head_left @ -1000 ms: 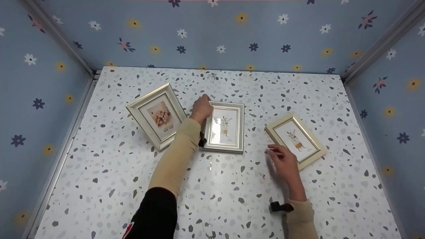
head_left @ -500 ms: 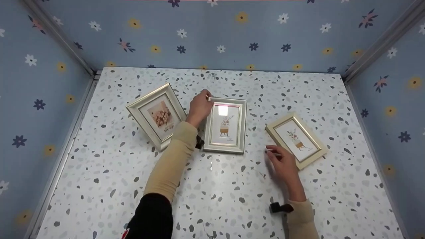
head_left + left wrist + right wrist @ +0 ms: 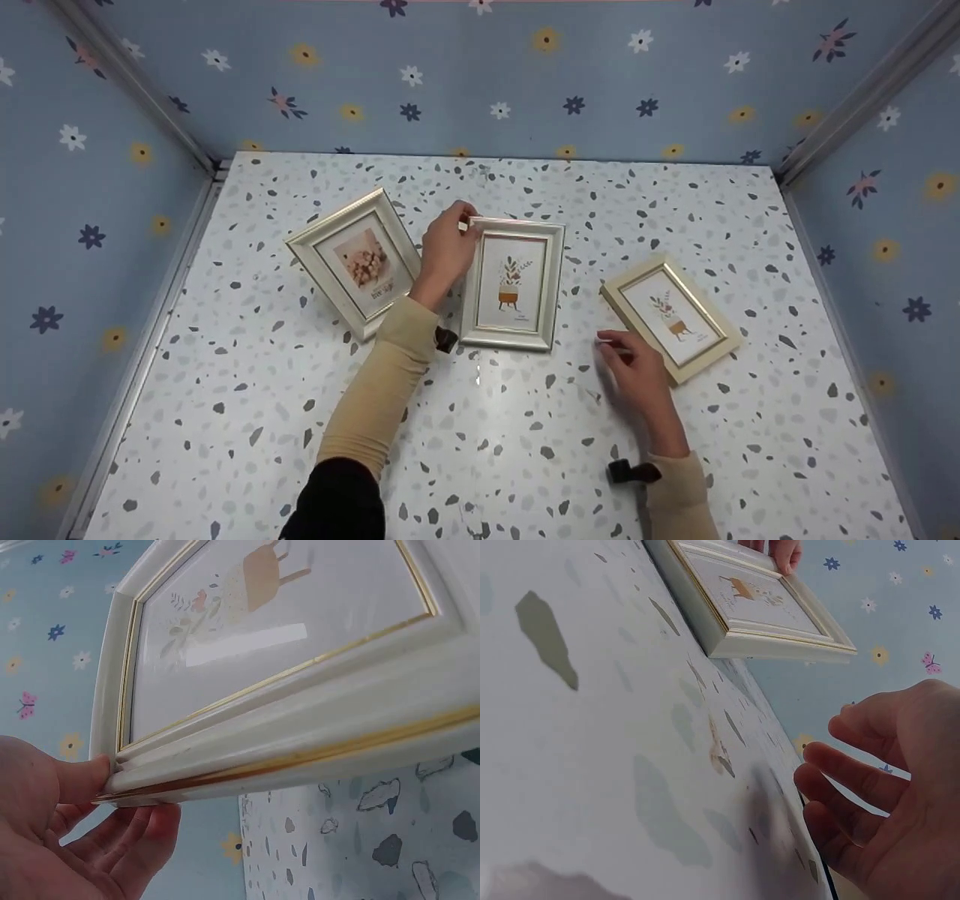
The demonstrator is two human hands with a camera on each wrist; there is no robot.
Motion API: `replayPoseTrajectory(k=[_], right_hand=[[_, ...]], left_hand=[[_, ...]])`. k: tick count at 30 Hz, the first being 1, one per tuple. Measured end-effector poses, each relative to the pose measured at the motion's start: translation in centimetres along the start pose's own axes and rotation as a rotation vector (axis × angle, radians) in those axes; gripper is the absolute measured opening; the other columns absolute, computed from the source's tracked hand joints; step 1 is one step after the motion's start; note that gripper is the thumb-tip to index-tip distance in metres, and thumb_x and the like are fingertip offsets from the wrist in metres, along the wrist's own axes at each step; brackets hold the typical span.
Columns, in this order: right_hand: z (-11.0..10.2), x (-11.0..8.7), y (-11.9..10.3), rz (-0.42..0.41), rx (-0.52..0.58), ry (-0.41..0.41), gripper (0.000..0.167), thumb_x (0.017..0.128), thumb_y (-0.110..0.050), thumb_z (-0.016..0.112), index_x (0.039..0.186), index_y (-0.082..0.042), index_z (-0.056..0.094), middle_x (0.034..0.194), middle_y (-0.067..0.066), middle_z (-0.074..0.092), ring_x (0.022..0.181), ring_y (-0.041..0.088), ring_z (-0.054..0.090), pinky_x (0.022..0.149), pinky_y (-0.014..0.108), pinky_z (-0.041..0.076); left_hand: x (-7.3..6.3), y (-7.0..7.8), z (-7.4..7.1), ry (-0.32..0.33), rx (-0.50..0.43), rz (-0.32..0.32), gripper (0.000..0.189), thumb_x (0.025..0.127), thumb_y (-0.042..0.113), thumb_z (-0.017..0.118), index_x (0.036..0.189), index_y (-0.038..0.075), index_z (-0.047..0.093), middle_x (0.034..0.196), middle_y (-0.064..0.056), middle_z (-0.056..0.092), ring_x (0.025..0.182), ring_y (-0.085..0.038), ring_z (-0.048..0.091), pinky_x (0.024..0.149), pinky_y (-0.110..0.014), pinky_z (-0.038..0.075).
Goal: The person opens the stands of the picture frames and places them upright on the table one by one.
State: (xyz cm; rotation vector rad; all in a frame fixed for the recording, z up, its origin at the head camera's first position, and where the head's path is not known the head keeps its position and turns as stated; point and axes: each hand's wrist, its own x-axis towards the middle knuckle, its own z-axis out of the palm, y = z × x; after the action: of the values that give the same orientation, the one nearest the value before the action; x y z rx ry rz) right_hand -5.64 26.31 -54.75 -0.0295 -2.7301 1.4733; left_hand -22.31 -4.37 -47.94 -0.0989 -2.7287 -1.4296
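My left hand (image 3: 448, 251) pinches the upper left corner of a white photo frame with gold trim (image 3: 513, 285). The thumb lies on its front and the other fingers are behind, as the left wrist view shows. The frame's top edge is raised off the table while its bottom edge rests there, seen tilted in the right wrist view. Its picture is a potted plant. My right hand (image 3: 636, 367) hovers low with loosely bent fingers, holding nothing. Just beyond it lies a cream photo frame (image 3: 671, 319) with a similar plant picture.
Left of my left arm, another pale photo frame (image 3: 352, 262) with a picture of round pinkish things stands turned at an angle. The white speckled table (image 3: 510, 450) is bounded by blue flowered walls (image 3: 450, 75) at the back and both sides.
My left hand has raised the top edge of the middle photo frame, tilting it up toward me. The right hand has barely moved, and the other two frames stay put.
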Motion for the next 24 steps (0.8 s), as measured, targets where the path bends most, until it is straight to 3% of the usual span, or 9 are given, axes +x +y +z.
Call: replayPoseTrajectory(k=[12,24], right_hand=[[0.6,-0.5,-0.5,-0.054,0.007,-0.007,0.021,0.098,-0.013,0.066,0.118,-0.007,0.071,0.112,0.006,0.069,0.100,0.022,0.066,0.085,0.042,0.054],[0.4,-0.8,-0.6,-0.035,0.019,-0.042,0.023,0.099,-0.014,0.065,0.120,-0.006,0.069,0.116,0.010,0.068,0.105,0.027,0.065,0.090,0.046,0.052]], left_hand=[[-2.6,1.5,-1.4,0.023,-0.051,0.149,0.019,0.099,0.022,0.064,0.116,0.012,0.063,0.116,-0.002,0.064,0.099,-0.018,0.065,0.085,-0.035,0.051],[-5.7,0.9,-2.1,0.111,-0.228,0.293,0.019,0.096,0.021,0.069,0.111,0.011,0.066,0.112,-0.001,0.065,0.095,-0.015,0.066,0.081,-0.037,0.052]])
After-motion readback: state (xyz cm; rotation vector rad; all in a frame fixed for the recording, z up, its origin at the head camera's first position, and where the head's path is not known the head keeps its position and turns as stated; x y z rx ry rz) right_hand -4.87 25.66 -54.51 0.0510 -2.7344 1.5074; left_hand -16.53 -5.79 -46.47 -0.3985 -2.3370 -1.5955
